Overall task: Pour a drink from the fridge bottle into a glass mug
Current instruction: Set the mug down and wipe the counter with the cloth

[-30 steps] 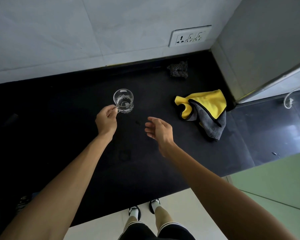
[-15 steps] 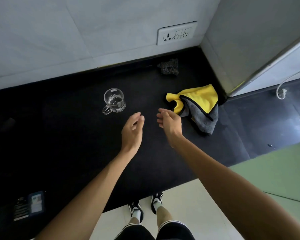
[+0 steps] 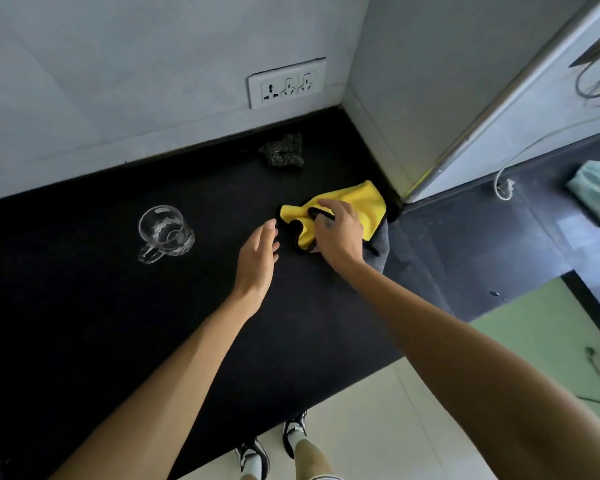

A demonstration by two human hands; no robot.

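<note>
Black worktop (image 3: pixel 118 323) meets a white wall (image 3: pixel 118 81) bearing a socket (image 3: pixel 286 83). One mug (image 3: pixel 165 233) stands upright at left, handle toward the person, untouched and apart from both hands. Person's left hand (image 3: pixel 258 258) hovers between mug and cloth, fingers straight, holding nothing. Person's right hand (image 3: pixel 338 233) lies on the yellow cloth (image 3: pixel 361 202), fingers curled into a fold. Near the wall sits a dark scrubber (image 3: pixel 283 150).
</note>
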